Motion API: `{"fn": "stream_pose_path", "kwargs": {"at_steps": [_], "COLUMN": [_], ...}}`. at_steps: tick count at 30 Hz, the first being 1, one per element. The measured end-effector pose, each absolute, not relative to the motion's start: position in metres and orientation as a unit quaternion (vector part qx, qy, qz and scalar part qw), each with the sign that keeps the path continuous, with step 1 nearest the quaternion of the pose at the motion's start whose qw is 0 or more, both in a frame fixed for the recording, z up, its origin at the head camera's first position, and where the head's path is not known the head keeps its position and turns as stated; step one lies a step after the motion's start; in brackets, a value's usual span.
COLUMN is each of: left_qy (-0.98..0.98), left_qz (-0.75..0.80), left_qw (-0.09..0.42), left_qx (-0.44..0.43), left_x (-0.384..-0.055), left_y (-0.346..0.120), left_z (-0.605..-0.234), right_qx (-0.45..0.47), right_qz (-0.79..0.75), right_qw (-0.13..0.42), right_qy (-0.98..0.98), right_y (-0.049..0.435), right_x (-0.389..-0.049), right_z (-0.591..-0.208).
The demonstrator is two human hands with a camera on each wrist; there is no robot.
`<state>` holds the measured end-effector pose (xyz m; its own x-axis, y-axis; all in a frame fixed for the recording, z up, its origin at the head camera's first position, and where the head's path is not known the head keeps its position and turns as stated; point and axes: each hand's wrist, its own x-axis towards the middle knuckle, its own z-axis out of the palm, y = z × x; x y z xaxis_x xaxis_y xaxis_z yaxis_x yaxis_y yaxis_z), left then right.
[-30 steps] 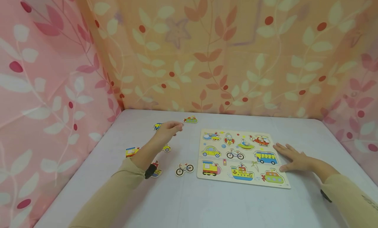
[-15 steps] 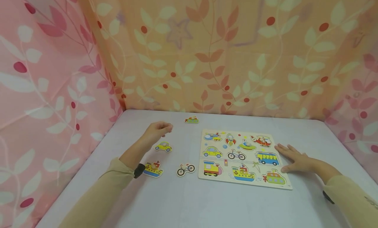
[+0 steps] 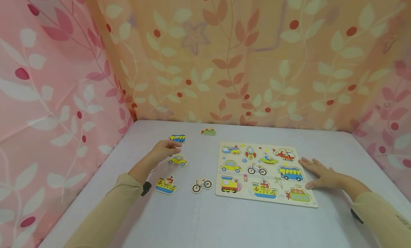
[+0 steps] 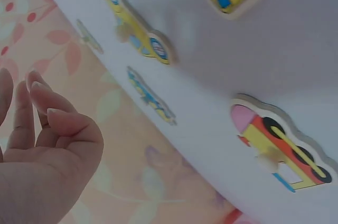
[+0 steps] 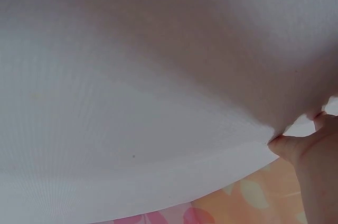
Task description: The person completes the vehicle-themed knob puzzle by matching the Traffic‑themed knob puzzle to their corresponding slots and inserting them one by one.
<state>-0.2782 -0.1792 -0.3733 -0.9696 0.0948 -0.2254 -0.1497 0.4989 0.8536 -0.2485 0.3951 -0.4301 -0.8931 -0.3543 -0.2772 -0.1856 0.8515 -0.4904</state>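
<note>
My left hand [image 3: 162, 151] hovers over the left part of the table with its fingers loosely bent and nothing between them. It overlaps the edge of the bus piece [image 3: 177, 138] and lies close to the yellow car piece [image 3: 177, 160]. The train piece [image 4: 282, 152], with a small knob, shows in the left wrist view; in the head view the left arm hides it. My right hand [image 3: 322, 175] rests with spread fingers at the right edge of the wooden puzzle board [image 3: 257, 196]. Knobbed plane, rocket, saucer and helicopter pieces sit in the board's top row.
On the table left of the board lie a boat piece [image 3: 166, 185], a bicycle piece [image 3: 202, 185] and, farther back, a submarine piece [image 3: 208, 131]. Floral curtains [image 3: 192, 62] enclose the white table [image 3: 205, 226] at the back and both sides.
My left hand has drawn back to the left and toward me, uncovering the car, boat and much of the bus piece. The right hand stays at the board's edge.
</note>
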Motion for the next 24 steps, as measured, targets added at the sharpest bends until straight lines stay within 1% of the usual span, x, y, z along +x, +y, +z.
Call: {"fn": "stream_pose_path", "kwargs": {"at_steps": [6, 13, 24], "left_qy": [0.869, 0.877, 0.881], "left_qz": [0.476, 0.456, 0.434], "left_qw": [0.136, 0.153, 0.185], "left_qx": [-0.022, 0.0, -0.043], "left_x": [-0.284, -0.29, -0.299], "left_y": [-0.185, -0.191, -0.193], "left_z": [-0.386, -0.402, -0.412], "right_qx": [-0.147, -0.145, -0.146], "right_qz": [-0.241, -0.239, -0.239], "right_qw": [0.183, 0.185, 0.186], "right_qy": [0.942, 0.942, 0.942], "right_y": [0.395, 0.395, 0.395], "right_x": [-0.248, -0.248, -0.247], "right_z": [-0.428, -0.428, -0.428]}}
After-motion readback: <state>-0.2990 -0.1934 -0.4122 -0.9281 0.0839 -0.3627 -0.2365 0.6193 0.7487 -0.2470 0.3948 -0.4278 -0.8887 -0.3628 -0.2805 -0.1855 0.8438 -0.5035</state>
